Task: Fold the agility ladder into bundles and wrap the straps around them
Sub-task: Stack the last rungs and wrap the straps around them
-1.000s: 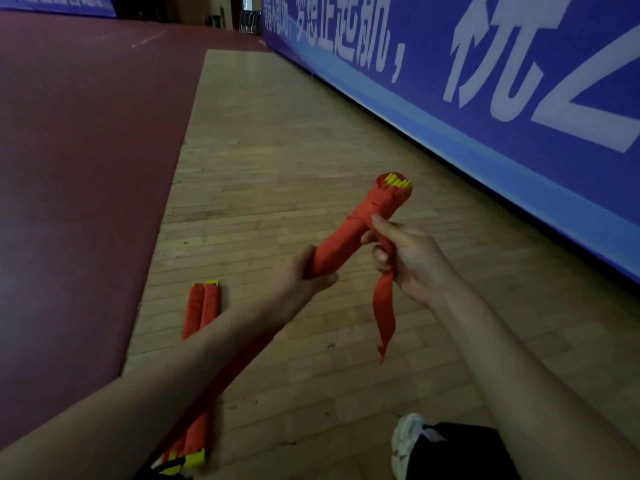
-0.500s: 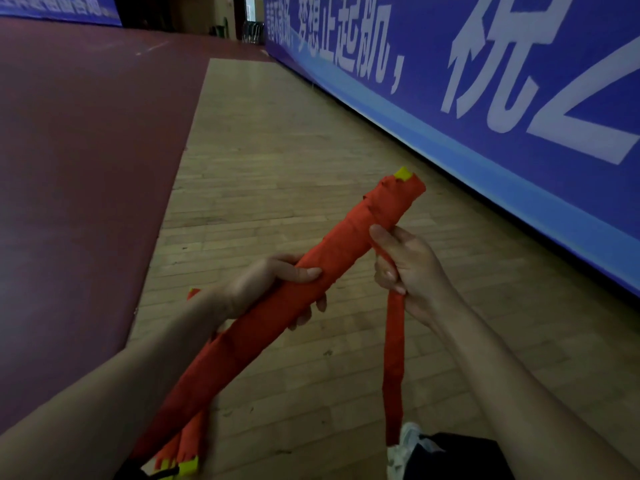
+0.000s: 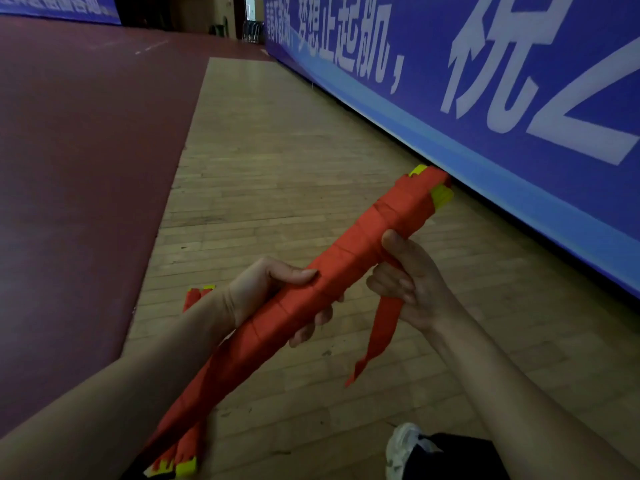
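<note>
From the head camera: holding the orange agility-ladder bundle (image 3: 346, 268) in the air over the wooden floor (image 3: 277, 174), in front of the body. Runs on a slant: near end low at lower left, toward the body; far end high at upper right, with yellow rung tips (image 3: 441, 195) poking out near the blue banner (image 3: 519, 150).

Gripped around the middle by the left hand (image 3: 277, 296), thumb on top, fingers curled beneath. Held just further up the long axis by the right hand (image 3: 412, 282), thumb pressed on the wrapped side, fingers curled over the loose strap tail (image 3: 381, 327). Hands near each other, not touching.

Hangs down from that grip, short, with the free end pointing at the floor on the bundle's right side, so nearer the right hand. Probably calls for carrying the tail under and around, across the long axis, with the left hand steadying the roll. Little tail left, so likely close to tucking in. Could loosen the turns if the pinch slips.

Below left on the floor, another wrapped bundle (image 3: 195, 297), partly hidden by the left forearm. At bottom right, a white shoe (image 3: 405, 445).
</note>
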`<state>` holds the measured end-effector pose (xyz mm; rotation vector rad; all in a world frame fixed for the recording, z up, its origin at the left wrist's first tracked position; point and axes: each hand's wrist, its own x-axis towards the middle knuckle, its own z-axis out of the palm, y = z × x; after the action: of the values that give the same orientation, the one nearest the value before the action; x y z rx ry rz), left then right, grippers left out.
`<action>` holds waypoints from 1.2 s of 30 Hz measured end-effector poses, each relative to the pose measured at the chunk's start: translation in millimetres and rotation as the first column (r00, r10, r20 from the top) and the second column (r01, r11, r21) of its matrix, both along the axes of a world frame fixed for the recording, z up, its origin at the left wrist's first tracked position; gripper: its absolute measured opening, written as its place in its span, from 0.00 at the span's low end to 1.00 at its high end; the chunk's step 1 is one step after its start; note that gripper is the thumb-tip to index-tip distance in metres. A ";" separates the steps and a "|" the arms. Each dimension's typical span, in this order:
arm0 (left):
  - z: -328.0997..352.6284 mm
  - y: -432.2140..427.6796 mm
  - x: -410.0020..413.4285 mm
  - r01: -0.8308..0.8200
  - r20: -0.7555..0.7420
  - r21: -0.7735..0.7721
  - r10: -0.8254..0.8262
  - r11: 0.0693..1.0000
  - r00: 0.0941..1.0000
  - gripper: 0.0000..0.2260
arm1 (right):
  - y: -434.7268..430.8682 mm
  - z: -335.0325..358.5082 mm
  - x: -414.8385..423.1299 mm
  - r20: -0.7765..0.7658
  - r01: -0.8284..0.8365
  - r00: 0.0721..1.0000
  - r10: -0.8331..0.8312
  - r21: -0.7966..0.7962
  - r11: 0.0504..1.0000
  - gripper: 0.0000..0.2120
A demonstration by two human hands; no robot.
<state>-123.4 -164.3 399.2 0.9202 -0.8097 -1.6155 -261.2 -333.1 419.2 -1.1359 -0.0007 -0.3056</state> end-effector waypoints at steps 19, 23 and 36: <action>-12.6 -17.6 -33.6 -0.319 0.936 -0.353 0.334 0.880 -0.113 0.28 | -6.0 -4.9 18.4 -0.355 0.470 0.845 -0.399 0.139 0.872 0.14; -7.1 -16.8 -25.6 -0.447 0.866 -0.306 0.441 0.841 0.235 0.25 | -1.5 -6.9 18.7 -0.290 0.396 0.885 -0.365 0.056 0.916 0.17; 13.5 1.5 -1.3 -0.417 0.379 -0.111 0.426 0.902 0.821 0.18 | 10.8 -7.6 14.0 -0.148 0.183 0.971 -0.187 -0.041 0.982 0.10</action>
<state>-124.7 -162.8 412.7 1.3332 -0.8207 -1.0407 -247.3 -322.3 411.6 -1.1865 0.2368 -0.3849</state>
